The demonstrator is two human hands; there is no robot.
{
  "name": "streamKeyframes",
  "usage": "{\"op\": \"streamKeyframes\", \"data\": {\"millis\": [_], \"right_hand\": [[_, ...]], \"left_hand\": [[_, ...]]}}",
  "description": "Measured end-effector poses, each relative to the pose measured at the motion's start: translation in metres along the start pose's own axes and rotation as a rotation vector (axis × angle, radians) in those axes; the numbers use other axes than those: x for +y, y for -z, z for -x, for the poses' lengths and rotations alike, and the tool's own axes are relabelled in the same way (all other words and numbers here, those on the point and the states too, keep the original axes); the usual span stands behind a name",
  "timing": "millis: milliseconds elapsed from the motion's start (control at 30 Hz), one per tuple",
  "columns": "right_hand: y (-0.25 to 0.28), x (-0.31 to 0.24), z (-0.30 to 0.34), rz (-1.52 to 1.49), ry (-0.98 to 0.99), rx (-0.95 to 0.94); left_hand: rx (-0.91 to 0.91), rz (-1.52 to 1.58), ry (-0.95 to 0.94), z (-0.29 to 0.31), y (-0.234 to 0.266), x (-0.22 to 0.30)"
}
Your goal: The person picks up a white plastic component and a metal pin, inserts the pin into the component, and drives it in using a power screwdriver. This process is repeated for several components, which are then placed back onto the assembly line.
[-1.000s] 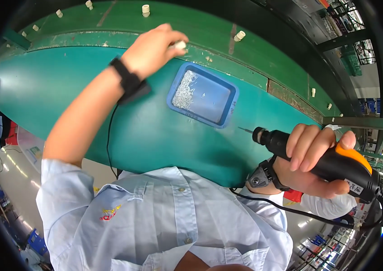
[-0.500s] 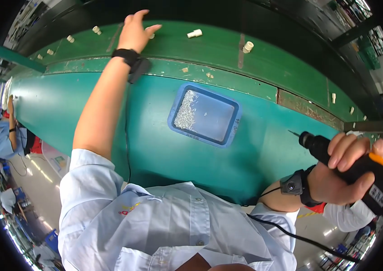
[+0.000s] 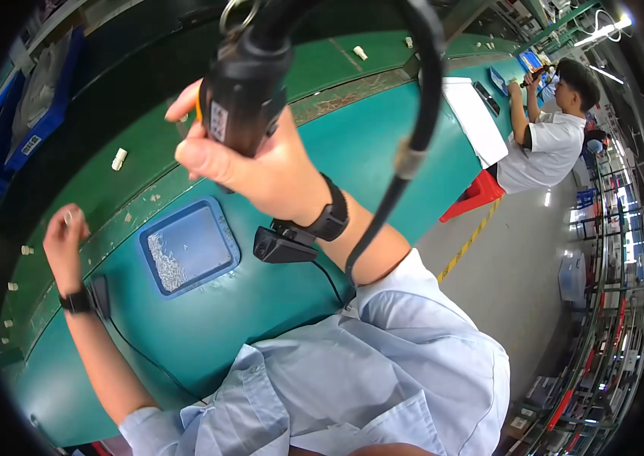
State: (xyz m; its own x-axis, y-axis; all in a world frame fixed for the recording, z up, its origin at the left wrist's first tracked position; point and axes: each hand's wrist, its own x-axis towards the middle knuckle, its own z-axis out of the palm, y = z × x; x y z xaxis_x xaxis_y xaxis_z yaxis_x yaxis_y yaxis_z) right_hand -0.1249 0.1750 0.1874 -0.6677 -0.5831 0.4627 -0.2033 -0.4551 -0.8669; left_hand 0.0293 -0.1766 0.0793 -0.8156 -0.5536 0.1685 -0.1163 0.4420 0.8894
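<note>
My right hand (image 3: 280,167) is wrapped round a black and orange electric screwdriver (image 3: 250,83), raised close to the camera. Its tip is hidden behind the hand and the tool body. My left hand (image 3: 64,245) is over the green ledge at the left, its fingers closed on a small white plastic fitting (image 3: 69,218), only part of which shows. Between the two hands, a blue tray (image 3: 232,254) lies on the green table, with a heap of small silvery screws (image 3: 166,266) at its left side.
Several white fittings, one nearby (image 3: 119,159), stand or lie along the green ledge (image 3: 162,144). Blue bins (image 3: 37,114) sit at the upper left. A thick black cable (image 3: 424,91) hangs before the camera. A co-worker (image 3: 542,144) sits at the right beside a white sheet (image 3: 474,121).
The view has swung to the right. My right hand has lifted the screwdriver up near the camera. My left hand, reaching over the ledge before, now has a white fitting in its fingers.
</note>
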Motion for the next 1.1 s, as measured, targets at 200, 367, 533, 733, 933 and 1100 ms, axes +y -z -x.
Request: {"op": "streamKeyframes", "data": {"millis": [200,367,533,733,933,1100], "right_hand": [[-0.008,0.021,0.010,-0.088,-0.025,-0.082],[-0.020,0.028,0.023,-0.013,0.015,0.008],[-0.030,0.041,0.025,-0.048,0.012,-0.079],[-0.041,0.064,0.031,0.020,-0.049,-0.071],[-0.041,0.055,0.037,-0.164,-0.061,-0.146],[-0.040,0.020,0.044,-0.258,-0.031,-0.343]], "left_hand": [[-0.358,0.065,0.047,0.156,-0.103,0.109],[-0.363,0.044,0.002,0.190,-0.147,0.076],[-0.298,0.070,-0.075,0.191,-0.148,0.073],[-0.318,0.133,0.101,0.187,-0.130,0.088],[-0.127,0.032,-0.035,0.162,-0.120,0.092],[-0.055,-0.095,-0.297,0.157,-0.134,0.085]]}}
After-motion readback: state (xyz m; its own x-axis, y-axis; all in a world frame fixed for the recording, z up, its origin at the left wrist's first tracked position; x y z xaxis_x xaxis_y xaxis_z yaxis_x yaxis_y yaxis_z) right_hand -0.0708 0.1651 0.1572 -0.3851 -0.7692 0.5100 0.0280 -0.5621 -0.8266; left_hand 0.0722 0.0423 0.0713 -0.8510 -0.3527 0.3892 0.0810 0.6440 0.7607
